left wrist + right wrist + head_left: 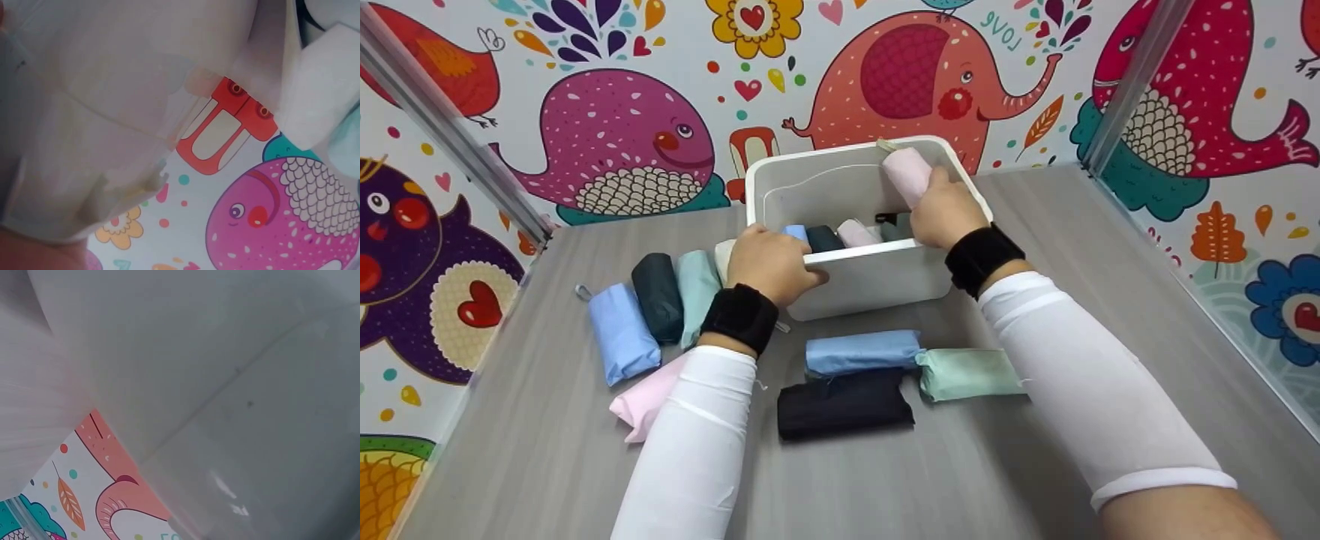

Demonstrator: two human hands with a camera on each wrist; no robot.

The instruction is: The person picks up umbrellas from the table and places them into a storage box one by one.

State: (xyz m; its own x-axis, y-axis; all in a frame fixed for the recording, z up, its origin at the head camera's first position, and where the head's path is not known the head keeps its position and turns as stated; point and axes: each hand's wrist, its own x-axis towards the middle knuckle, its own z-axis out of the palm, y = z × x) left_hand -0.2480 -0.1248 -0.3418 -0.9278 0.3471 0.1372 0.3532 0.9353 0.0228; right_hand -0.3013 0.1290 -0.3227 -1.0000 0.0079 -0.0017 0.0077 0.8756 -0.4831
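Note:
A white plastic bin (870, 281) stands on the table, with its open top tilted toward the head camera. My left hand (771, 266) grips its near left rim, fingers over the edge and thumb outside. In my right hand (946, 210) is a pale pink rolled fabric bundle (907, 176), held slanting above the bin's right side. Several similar bundles lie inside, among them a blue one (796, 232), a dark one (825, 238) and a pale pink one (856, 232). The bin's wall (101, 101) fills much of the left wrist view, and its wall (236, 410) dominates the right wrist view.
Left of the bin lie a blue bundle (622, 334), a dark green one (658, 298), a teal one (697, 289) and a pink one (649, 397). In front are blue (862, 352), black (844, 405) and mint (971, 373) bundles. A patterned wall (765, 67) stands behind.

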